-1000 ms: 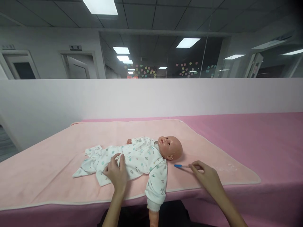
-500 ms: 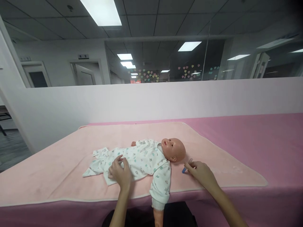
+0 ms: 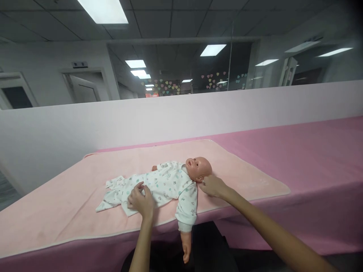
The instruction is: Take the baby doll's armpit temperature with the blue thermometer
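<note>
A baby doll (image 3: 167, 185) in a white printed outfit lies on its back, its head (image 3: 200, 167) to the right. One bare doll arm (image 3: 185, 245) hangs over the table's front edge. My left hand (image 3: 142, 200) is by the doll's lower body, fingers loosely bent and apart, with nothing seen in them. At the doll's ear and neck, my right hand (image 3: 213, 186) is closed in a pinch. The small blue-and-clear stick seen in it a moment earlier is hidden by the fingers now.
A peach blanket (image 3: 70, 196) lies under the doll on a pink table cover (image 3: 317, 151). Behind the table runs a low white wall (image 3: 170, 117) with glass above. Below the front edge a dark seat or clothing (image 3: 210, 245) shows.
My right hand has moved left from the blanket beside the doll's head to its ear, the stick going out of sight. My left hand has barely moved. The view has turned right.
</note>
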Motion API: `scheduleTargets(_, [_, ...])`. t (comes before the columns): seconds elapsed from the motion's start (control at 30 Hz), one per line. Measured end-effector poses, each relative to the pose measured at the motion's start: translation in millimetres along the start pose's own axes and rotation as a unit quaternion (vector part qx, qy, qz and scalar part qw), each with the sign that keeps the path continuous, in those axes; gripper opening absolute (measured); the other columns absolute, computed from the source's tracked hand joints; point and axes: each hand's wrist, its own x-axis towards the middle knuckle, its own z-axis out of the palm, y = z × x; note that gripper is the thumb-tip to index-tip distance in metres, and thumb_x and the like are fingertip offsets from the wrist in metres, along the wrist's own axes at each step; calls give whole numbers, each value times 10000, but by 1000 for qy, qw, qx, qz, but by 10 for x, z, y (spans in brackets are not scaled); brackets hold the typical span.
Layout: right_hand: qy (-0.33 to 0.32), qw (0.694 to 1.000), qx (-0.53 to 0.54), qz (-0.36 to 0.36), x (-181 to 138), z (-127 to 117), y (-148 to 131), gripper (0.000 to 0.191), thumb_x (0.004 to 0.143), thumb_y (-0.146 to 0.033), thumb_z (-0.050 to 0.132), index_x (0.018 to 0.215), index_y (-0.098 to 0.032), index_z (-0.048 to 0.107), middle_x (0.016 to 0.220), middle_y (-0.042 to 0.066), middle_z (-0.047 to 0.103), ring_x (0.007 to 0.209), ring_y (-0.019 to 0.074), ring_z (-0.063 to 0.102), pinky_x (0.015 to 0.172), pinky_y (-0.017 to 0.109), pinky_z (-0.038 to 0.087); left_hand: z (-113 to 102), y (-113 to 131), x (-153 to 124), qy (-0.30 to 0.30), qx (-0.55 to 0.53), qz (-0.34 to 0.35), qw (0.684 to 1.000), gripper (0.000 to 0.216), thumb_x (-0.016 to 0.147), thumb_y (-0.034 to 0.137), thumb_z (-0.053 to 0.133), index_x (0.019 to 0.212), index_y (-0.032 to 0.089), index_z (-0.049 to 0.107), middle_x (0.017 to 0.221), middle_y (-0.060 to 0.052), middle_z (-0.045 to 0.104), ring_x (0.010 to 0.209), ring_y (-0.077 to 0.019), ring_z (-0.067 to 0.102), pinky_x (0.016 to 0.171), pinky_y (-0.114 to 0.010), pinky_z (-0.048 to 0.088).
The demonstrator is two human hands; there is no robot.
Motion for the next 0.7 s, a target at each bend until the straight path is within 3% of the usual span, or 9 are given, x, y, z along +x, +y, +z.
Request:
scheduleTargets(0.13, [-126, 991, 31, -10, 194, -404, -150, 268, 729, -298, 561, 519, -139, 614, 538, 72, 635, 483, 162, 587, 453, 249, 429, 11, 0, 10, -7, 2, 6, 1000, 218, 787, 295, 422, 924, 232, 578, 915, -41, 608, 981, -253, 453, 863, -416, 237])
scheduleTargets(0.2, [-170, 981, 84, -43, 256, -741, -209, 287, 750, -370, 544, 611, -143, 650, 576, 49, 657, 449, 127, 573, 446, 235, 451, 14, -2, 14, -9, -1, 9, 1000, 209, 782, 291, 425, 907, 236, 583, 910, -33, 612, 972, -249, 456, 864, -414, 233])
scheduleTargets(0.23, [-186, 962, 172, -105, 272, -913, -244, 304, 776, -393, 524, 710, -134, 669, 678, 67, 686, 503, 121, 596, 480, 230, 472, 15, -3, 15, -9, -3, 10, 1000, 204, 779, 290, 427, 901, 239, 583, 912, -28, 614, 968, -247, 456, 863, -412, 233])
scheduleTargets(0.33, [-55, 876, 429, -211, 271, -1280, -370, 382, 836, -451, 438, 906, -139, 648, 912, 88, 690, 633, 109, 623, 537, 211, 496, 17, -6, 15, -7, -7, 7, 1000, 200, 776, 293, 427, 893, 243, 581, 922, -22, 618, 969, -249, 452, 861, -414, 230])
scheduleTargets(0.4, [-30, 830, 512, -218, 240, -1341, -452, 409, 869, -446, 373, 921, -148, 648, 908, 72, 693, 578, 83, 603, 485, 179, 473, 14, -4, 16, -13, -6, 3, 1000, 201, 774, 296, 426, 884, 239, 584, 917, -30, 617, 976, -256, 448, 852, -415, 230])
scheduleTargets(0.53, [-192, 839, 485, -156, 138, -1262, -533, 182, 773, -264, 602, 749, -104, 686, 748, 57, 708, 474, 63, 570, 412, 130, 425, 3, 10, 26, -22, 3, 7, 1000, 211, 772, 299, 416, 872, 234, 591, 891, -43, 613, 975, -264, 449, 836, -416, 229])
scheduleTargets(0.6, [-204, 775, 587, -110, 92, -1231, -551, 164, 779, -227, 598, 706, -110, 686, 726, 35, 710, 475, 54, 579, 410, 111, 422, 0, 15, 30, -21, 8, 11, 1000, 218, 776, 302, 409, 876, 235, 590, 889, -45, 612, 969, -266, 453, 828, -416, 229])
scheduleTargets(0.7, [-187, 630, 753, -32, 43, -1200, -602, 401, 885, -301, 396, 640, -134, 667, 688, -9, 705, 432, 31, 556, 353, 100, 400, 0, 12, 33, -21, 10, 18, 1000, 218, 781, 304, 404, 878, 238, 587, 893, -47, 612, 974, -268, 452, 825, -416, 228])
